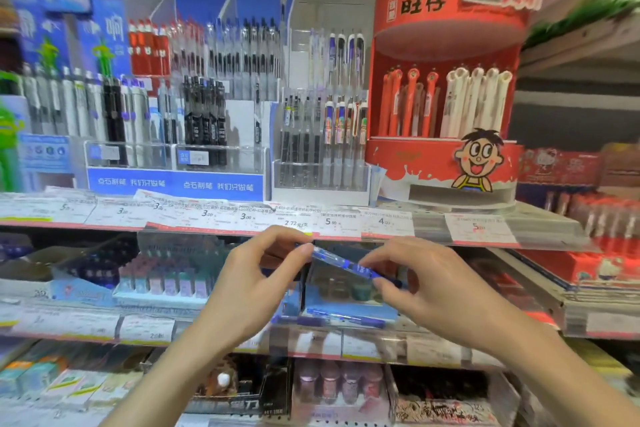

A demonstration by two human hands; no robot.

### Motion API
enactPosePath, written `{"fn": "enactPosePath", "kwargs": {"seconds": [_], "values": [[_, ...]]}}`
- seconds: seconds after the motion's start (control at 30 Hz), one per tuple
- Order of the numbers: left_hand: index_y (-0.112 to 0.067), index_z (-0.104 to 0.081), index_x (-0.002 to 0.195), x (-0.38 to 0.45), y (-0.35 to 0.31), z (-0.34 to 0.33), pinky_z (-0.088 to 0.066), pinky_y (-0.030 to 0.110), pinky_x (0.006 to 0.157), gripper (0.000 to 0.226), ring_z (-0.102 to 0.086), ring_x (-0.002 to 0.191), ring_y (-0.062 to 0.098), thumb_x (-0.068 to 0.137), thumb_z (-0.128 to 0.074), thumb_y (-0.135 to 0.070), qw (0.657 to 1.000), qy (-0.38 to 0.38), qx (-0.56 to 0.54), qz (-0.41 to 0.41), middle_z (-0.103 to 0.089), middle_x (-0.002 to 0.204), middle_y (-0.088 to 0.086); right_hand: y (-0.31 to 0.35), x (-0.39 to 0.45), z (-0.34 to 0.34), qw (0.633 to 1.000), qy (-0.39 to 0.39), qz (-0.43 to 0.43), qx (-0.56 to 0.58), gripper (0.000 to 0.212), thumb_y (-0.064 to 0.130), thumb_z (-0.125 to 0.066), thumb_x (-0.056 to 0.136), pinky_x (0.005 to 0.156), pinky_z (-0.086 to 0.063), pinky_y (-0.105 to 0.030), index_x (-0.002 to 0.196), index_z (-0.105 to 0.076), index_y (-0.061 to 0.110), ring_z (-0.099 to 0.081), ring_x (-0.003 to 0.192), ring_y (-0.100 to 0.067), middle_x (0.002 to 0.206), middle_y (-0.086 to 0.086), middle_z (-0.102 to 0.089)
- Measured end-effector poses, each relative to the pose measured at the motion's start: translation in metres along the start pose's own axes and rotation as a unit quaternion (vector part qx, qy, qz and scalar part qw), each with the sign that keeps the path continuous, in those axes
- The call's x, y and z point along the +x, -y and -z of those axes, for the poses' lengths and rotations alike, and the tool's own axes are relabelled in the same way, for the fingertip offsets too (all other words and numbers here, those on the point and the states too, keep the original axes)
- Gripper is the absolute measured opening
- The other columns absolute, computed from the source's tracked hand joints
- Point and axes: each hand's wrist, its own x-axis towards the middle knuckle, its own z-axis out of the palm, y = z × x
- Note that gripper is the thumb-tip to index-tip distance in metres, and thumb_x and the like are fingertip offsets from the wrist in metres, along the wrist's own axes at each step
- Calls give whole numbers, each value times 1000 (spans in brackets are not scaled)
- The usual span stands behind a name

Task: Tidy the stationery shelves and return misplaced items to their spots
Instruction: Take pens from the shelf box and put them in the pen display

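Note:
A blue pen (341, 262) with a clear barrel is held slanted in front of the middle shelf, between both hands. My left hand (258, 282) pinches its upper left end with thumb and fingers. My right hand (427, 282) grips its lower right end near the tip. Behind the pen stands a blue display box (346, 302) on the middle shelf. Two more blue pens (341, 318) lie flat along that shelf's front edge, below the held pen.
The top shelf carries clear pen racks (320, 135), blue-fronted pen stands (176, 156) and a red round cartoon display (446, 87) with red and white pens. Price labels (325, 224) line the shelf edges. Small bottles and boxes (162, 282) fill the lower shelves.

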Motion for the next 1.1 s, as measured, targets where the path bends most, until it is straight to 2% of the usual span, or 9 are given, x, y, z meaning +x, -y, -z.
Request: {"fn": "enactPosePath", "kwargs": {"seconds": [0.13, 0.3, 0.5, 0.6, 0.7, 0.87, 1.0, 1.1], "values": [[-31, -70, 89, 19, -21, 9, -57, 31, 67, 1, -68, 80, 12, 90, -69, -32, 1000, 2, 11, -26, -72, 85, -10, 2, 17, 27, 999, -36, 15, -4, 18, 25, -66, 87, 70, -39, -11, 102, -69, 34, -59, 85, -2, 87, 24, -61], [-28, -70, 93, 45, -27, 26, -56, 45, 82, 4, -69, 85, 14, 93, -67, -26, 998, -7, 43, -41, -73, 89, -9, 4, 52, 38, 998, -47, 30, -23, 20, 22, -66, 88, 67, -35, -9, 105, -70, 32, -59, 84, -3, 88, 21, -61], [-28, -70, 94, 70, -20, 65, -56, 41, 79, 6, -68, 84, 14, 94, -65, -25, 997, -25, 61, -51, -73, 89, -8, 27, 95, 28, 996, -61, 48, -37, 18, 23, -64, 89, 77, -48, -27, 105, -69, 29, -58, 82, -4, 89, 18, -60], [-29, -69, 96, 77, -11, 93, -57, 36, 76, 6, -68, 85, 10, 95, -65, -26, 996, -15, 66, -67, -72, 89, -12, 47, 113, 13, 995, -86, 45, -37, 16, 25, -64, 90, 77, -50, -27, 104, -67, 30, -58, 83, -3, 91, 18, -62], [-30, -68, 97, 86, 2, 124, -58, 32, 72, 5, -68, 85, 10, 94, -64, -28, 995, 1, 59, -76, -72, 89, -13, 71, 135, -6, 993, -109, 29, -36, 13, 27, -66, 90, 77, -52, -32, 103, -68, 27, -60, 83, -7, 91, 15, -64], [-27, -69, 96, 104, 18, 172, -56, 25, 56, 6, -68, 77, 16, 94, -64, -23, 996, 10, 35, -80, -71, 86, -5, 110, 173, -32, 991, -125, 22, -51, 10, 32, -67, 91, 77, -52, -35, 100, -69, 27, -61, 79, -10, 88, 11, -65], [-27, -69, 95, 115, 28, 205, -58, 38, 73, 5, -68, 80, 9, 94, -64, -26, 994, 29, 55, -87, -71, 86, -15, 131, 195, -43, 988, -136, 17, -71, 13, 34, -66, 92, 79, -52, -37, 102, -68, 26, -60, 79, -10, 87, 12, -64], [-26, -70, 96, 116, 34, 219, -58, 43, 79, 5, -67, 80, 8, 94, -65, -26, 994, 35, 56, -85, -71, 85, -15, 141, 203, -47, 990, -120, 12, -79, 14, 37, -65, 93, 79, -53, -35, 103, -68, 28, -60, 81, -7, 88, 14, -64]]}}
